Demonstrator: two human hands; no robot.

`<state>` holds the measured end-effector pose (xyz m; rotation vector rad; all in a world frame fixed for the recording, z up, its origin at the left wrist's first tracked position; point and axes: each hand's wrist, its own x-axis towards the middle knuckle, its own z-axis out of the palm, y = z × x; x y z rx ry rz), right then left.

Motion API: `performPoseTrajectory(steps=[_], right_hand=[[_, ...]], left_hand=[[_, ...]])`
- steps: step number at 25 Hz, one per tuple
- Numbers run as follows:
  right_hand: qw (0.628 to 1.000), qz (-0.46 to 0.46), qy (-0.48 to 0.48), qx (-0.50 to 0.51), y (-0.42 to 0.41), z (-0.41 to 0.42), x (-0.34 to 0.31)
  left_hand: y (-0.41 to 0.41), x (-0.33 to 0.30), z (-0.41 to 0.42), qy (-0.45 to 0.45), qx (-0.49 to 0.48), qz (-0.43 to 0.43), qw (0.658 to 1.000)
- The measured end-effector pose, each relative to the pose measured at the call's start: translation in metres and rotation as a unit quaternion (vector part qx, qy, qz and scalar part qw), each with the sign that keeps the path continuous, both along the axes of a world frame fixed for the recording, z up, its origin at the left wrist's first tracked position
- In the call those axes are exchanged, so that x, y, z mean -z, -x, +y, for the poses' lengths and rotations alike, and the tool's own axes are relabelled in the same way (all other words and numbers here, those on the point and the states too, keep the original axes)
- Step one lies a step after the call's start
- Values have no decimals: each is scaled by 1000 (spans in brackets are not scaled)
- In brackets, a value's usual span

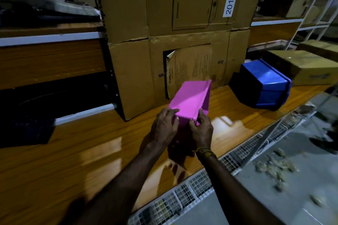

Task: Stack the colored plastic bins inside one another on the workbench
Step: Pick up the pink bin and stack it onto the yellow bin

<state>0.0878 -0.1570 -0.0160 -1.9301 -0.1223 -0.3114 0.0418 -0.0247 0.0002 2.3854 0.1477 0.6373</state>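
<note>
A: Where's the pink bin?

B: Off the tabletop, held up in both hands and tipped, its closed faces toward the camera. Left hand is on the near left corner, fingers curled over the edge. Right hand pinches the near right rim. Both have a real hold, nothing slack.

A: And the blue bin?

B: Well to the right on the tabletop, lying tilted, with what looks like a black bin nested against it. I can't tell which way its mouth faces.

A: What could go wrong?

B: My guess: the grip is all at one end, so the far end could swing down and twist out during the carry. And since the blue one is tilted, pushing pink into it may shove it along or roll it instead of seating. It likely needs righting first.

A: Anything in the way?

B: The big cardboard box stands right behind the pink bin, so there is little room ahead. Another carton sits beside the blue bin. A wire mesh panel runs along the near edge, above a floor with scattered debris, so a dropped bin could go over there.
</note>
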Motion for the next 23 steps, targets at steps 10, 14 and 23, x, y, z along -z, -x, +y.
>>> performPoseTrajectory(steps=[10,14,23], right_hand=[[988,-10,24,-151,89,-11,-7],[970,-38,25,-238,107,-18,-14],[931,-97,-12,-352,135,-29,7]], left_hand=[[41,-17,1,29,-60,41,997],[52,-35,-2,53,-117,59,990],[85,-48,-5,28,-250,125,960]])
